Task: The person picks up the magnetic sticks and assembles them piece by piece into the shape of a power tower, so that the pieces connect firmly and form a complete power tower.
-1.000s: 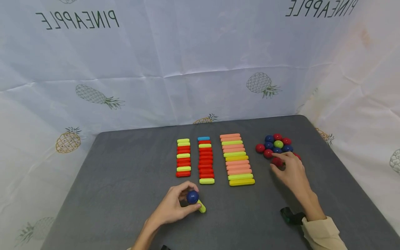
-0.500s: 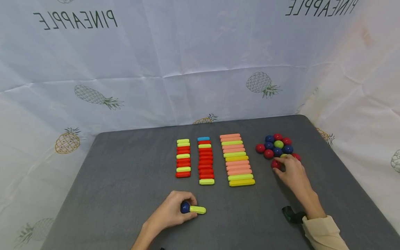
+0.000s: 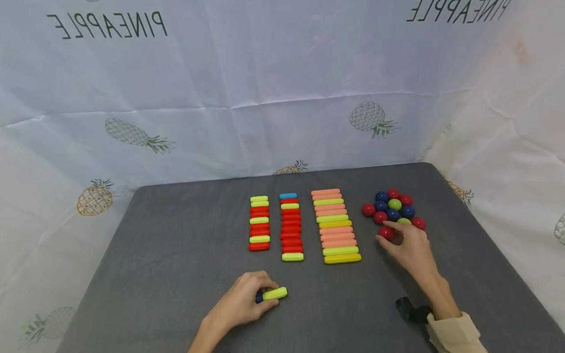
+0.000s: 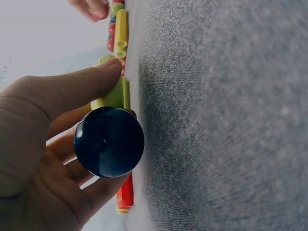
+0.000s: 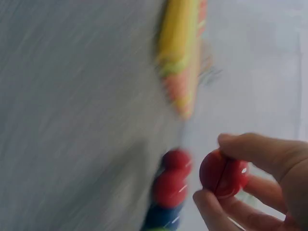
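Observation:
My left hand (image 3: pixel 247 299) grips a short yellow-green rod (image 3: pixel 275 293) with a dark blue ball (image 4: pixel 109 142) at its near end, low over the front middle of the table. In the left wrist view the thumb lies along the rod, and the ball hides part of the fingers. On the right, my right hand (image 3: pixel 408 245) pinches a red ball (image 3: pixel 386 233) between thumb and fingers. The right wrist view has this ball (image 5: pixel 223 174) held up off the table, with a seam line round it. Just beyond it lies a cluster of red, blue and green balls (image 3: pixel 393 214).
Three columns of rods lie mid-table: a red and yellow-green one (image 3: pixel 259 223), a mostly red one (image 3: pixel 291 228) with a blue rod on top, and a longer salmon and yellow one (image 3: pixel 336 225). A pineapple-print cloth (image 3: pixel 229 132) hangs behind the grey table (image 3: pixel 176 235).
My left hand has lowered and turned the blue ball and rod, so the ball now points toward the wrist. The right hand has drawn the red ball slightly away from the cluster.

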{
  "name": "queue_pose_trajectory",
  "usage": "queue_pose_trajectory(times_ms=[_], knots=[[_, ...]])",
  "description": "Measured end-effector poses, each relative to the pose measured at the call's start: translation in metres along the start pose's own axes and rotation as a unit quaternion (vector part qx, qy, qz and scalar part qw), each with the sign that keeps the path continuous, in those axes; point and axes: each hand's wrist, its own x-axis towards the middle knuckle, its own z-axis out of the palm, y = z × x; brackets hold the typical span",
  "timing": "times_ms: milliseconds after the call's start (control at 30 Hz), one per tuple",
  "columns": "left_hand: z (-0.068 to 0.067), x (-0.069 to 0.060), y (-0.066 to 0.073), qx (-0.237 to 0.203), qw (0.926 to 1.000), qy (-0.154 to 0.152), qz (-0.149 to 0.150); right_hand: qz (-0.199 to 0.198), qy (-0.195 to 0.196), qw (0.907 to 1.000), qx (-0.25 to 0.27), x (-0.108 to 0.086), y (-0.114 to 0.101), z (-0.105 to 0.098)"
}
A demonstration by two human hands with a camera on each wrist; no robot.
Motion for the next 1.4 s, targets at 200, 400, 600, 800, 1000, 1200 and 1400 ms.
queue_pose_trajectory(times_ms=[200,400,600,800,1000,1200,1400], knots=[[0.0,-0.001,0.001,-0.02,0.9995,0.026,-0.004,-0.041,-0.007,0.9925,0.115,-0.008,-0.036,0.007],[0.0,-0.002,0.005,-0.011,0.9982,0.06,-0.003,-0.028,-0.124,0.9662,0.225,-0.017,-0.068,0.024],[-0.001,-0.001,0.01,-0.003,0.9974,0.073,0.0,-0.022,-0.236,0.9212,0.309,-0.025,-0.091,0.039],[-0.002,-0.001,0.015,-0.008,0.9972,0.074,0.0,-0.04,-0.292,0.8907,0.346,-0.03,-0.104,0.051],[-0.003,-0.002,0.017,-0.018,0.9974,0.069,0.001,-0.046,-0.313,0.8819,0.349,-0.033,-0.111,0.061],[-0.002,-0.003,0.017,-0.027,0.9974,0.067,0.006,-0.04,-0.333,0.8704,0.36,-0.036,-0.117,0.07],[0.0,-0.004,0.015,-0.026,0.997,0.072,0.009,-0.038,-0.342,0.8685,0.357,-0.037,-0.12,0.076]])
